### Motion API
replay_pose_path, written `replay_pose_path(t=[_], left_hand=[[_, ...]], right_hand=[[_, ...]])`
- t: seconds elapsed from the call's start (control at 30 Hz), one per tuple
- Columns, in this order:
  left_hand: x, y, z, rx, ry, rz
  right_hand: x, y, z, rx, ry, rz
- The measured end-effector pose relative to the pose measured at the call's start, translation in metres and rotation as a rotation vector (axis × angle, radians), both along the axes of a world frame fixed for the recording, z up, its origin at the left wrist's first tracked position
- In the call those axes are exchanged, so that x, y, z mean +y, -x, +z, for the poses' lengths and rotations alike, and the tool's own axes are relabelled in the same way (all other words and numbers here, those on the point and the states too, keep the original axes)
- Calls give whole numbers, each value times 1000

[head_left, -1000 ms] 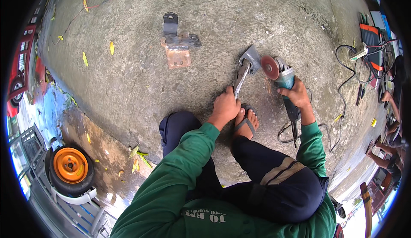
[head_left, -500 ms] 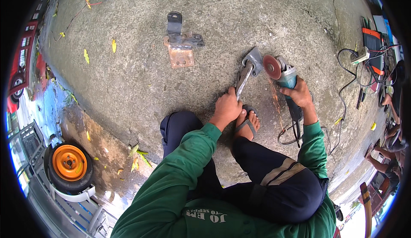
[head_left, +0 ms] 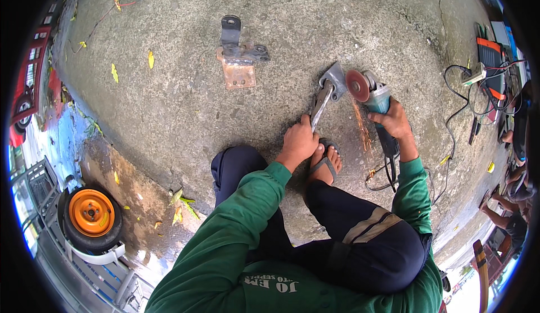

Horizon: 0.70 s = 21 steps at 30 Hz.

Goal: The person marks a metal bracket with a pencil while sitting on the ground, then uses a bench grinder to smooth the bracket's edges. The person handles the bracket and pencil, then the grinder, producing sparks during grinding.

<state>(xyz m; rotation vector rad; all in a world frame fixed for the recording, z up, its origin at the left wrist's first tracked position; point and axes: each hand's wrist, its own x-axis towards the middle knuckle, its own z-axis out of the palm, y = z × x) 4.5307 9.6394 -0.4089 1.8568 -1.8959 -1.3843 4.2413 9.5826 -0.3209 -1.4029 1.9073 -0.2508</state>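
My left hand (head_left: 300, 142) is closed round the handles of metal pliers (head_left: 320, 106), which look like locking pliers. Their jaws hold a small grey metal bracket (head_left: 336, 78) with a hole, close to the concrete. In my right hand (head_left: 393, 123) is a teal angle grinder (head_left: 379, 99), gripped round its body. The reddish disc (head_left: 358, 85) is at the bracket's right edge, and orange sparks (head_left: 361, 127) stream down from there toward my sandalled foot (head_left: 325, 165). Whether disc and bracket touch is too fine to tell.
A rusty and black bracket assembly (head_left: 239, 60) lies on the concrete ahead. The grinder's black cord (head_left: 448, 127) runs right to a power strip (head_left: 475, 74) beside an orange-black case (head_left: 491, 68). An orange-rimmed wheel (head_left: 91, 213) is at left; other people's legs (head_left: 498, 214) show far right.
The spark stream has grown brighter and longer, reaching down toward the cord. Both hands, the grinder and the held bracket have barely moved.
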Motion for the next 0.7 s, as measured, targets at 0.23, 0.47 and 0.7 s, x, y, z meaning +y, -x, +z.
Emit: replay_pose_path(t=[0.23, 0.47, 0.7], left_hand=[[0, 0, 0, -16, 8, -4], [0, 0, 1, -14, 4, 3], [-1, 0, 2, 1, -2, 5]], right_hand=[[-4, 0, -2, -43, 16, 12], [-8, 1, -6, -13, 25, 19], [-13, 0, -5, 21, 10, 19]])
